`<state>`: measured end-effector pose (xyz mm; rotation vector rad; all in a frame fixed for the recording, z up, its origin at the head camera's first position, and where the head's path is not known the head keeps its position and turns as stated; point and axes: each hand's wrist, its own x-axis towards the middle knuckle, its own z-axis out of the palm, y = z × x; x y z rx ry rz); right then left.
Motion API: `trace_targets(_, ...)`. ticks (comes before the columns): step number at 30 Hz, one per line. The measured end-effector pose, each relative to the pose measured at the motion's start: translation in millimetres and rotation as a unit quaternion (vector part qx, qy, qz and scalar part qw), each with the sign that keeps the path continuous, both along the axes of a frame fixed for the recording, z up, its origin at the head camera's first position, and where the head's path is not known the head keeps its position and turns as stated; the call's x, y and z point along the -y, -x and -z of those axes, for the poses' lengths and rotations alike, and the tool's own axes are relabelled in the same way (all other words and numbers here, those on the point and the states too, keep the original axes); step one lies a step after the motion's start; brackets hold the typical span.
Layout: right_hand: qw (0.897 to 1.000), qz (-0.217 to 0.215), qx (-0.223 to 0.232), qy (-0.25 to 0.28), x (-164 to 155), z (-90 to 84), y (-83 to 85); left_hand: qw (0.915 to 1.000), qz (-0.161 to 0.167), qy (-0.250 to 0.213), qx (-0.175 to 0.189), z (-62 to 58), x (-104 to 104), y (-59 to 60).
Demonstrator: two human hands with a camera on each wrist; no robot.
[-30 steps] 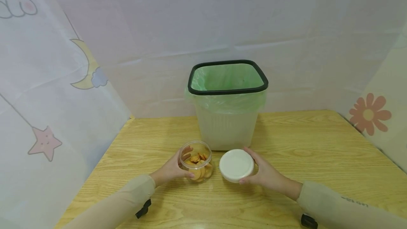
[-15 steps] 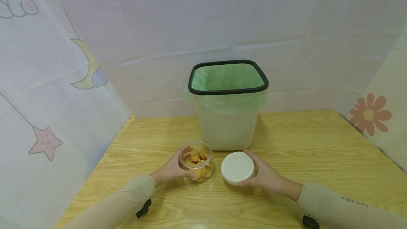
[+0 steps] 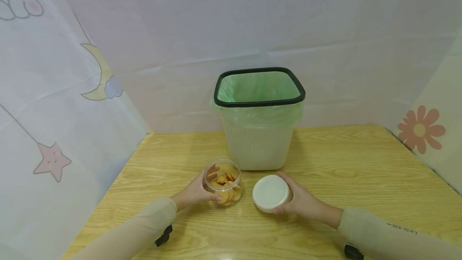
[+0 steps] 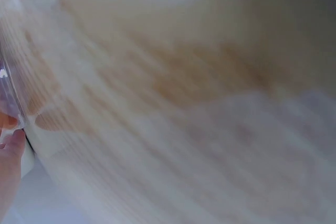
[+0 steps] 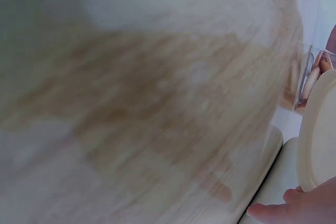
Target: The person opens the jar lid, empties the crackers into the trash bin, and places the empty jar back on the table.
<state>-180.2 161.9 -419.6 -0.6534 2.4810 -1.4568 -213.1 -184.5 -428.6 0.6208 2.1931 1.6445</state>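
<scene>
My left hand (image 3: 196,191) grips a clear plastic jar (image 3: 236,200) from its left side, with the thumb at the front and fingers behind. Inside it lie several round golden-brown crackers (image 3: 223,196), and the jar's top is uncovered. To the right, my right hand (image 3: 301,197) holds a round white lid (image 3: 270,193) by its edge, thumb in front and fingers at the back. A small gap separates lid and jar. In the right wrist view the lid (image 5: 321,135) shows at the right edge, above the fingers. The left wrist view catches only part of the left hand (image 4: 10,161).
Behind the jar and lid stands a white bin (image 3: 257,143) with a black rim and a green liner bag. The wooden table (image 3: 343,159) reaches back to a pale cloth backdrop (image 3: 173,43) printed with cartoon shapes.
The lid in my right hand has shifted slightly right and toward me, away from the jar. My left hand and the jar have stayed put.
</scene>
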Motion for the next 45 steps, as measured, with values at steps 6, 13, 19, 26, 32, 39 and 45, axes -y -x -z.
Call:
trace_targets(6, 1.000, 0.006, 0.007, -0.013, -0.4, 3.0, 1.0, 0.9998, -0.011, 0.015, -0.010, 0.0, -0.5, 0.5)
trace_targets(13, 1.000, 0.004, 0.015, -0.019, -0.9, 4.7, 1.1, 1.0000, -0.008, 0.000, -0.002, -0.8, -0.4, 0.4)
trace_targets(19, 0.999, 0.003, 0.010, -0.032, -1.7, 6.1, 2.2, 1.0000, 0.003, -0.007, 0.000, -1.5, -0.9, 0.3)
trace_targets(26, 0.998, -0.002, -0.007, -0.056, -3.8, 5.1, 3.4, 0.9999, 0.009, -0.003, -0.007, -0.3, 0.7, 1.7)
trace_targets(32, 0.994, -0.022, -0.045, -0.092, -3.7, 7.4, 2.6, 1.0000, 0.006, -0.001, -0.007, -0.5, 0.2, 1.1)
trace_targets(39, 0.989, -0.039, -0.063, -0.125, -4.5, 6.7, 2.8, 1.0000, 0.002, 0.001, -0.005, 0.2, -0.9, 0.9)
trace_targets(45, 0.984, -0.046, -0.083, -0.153, -3.9, 7.0, 2.3, 1.0000, 0.001, 0.006, -0.007, 0.2, 0.5, 1.1)
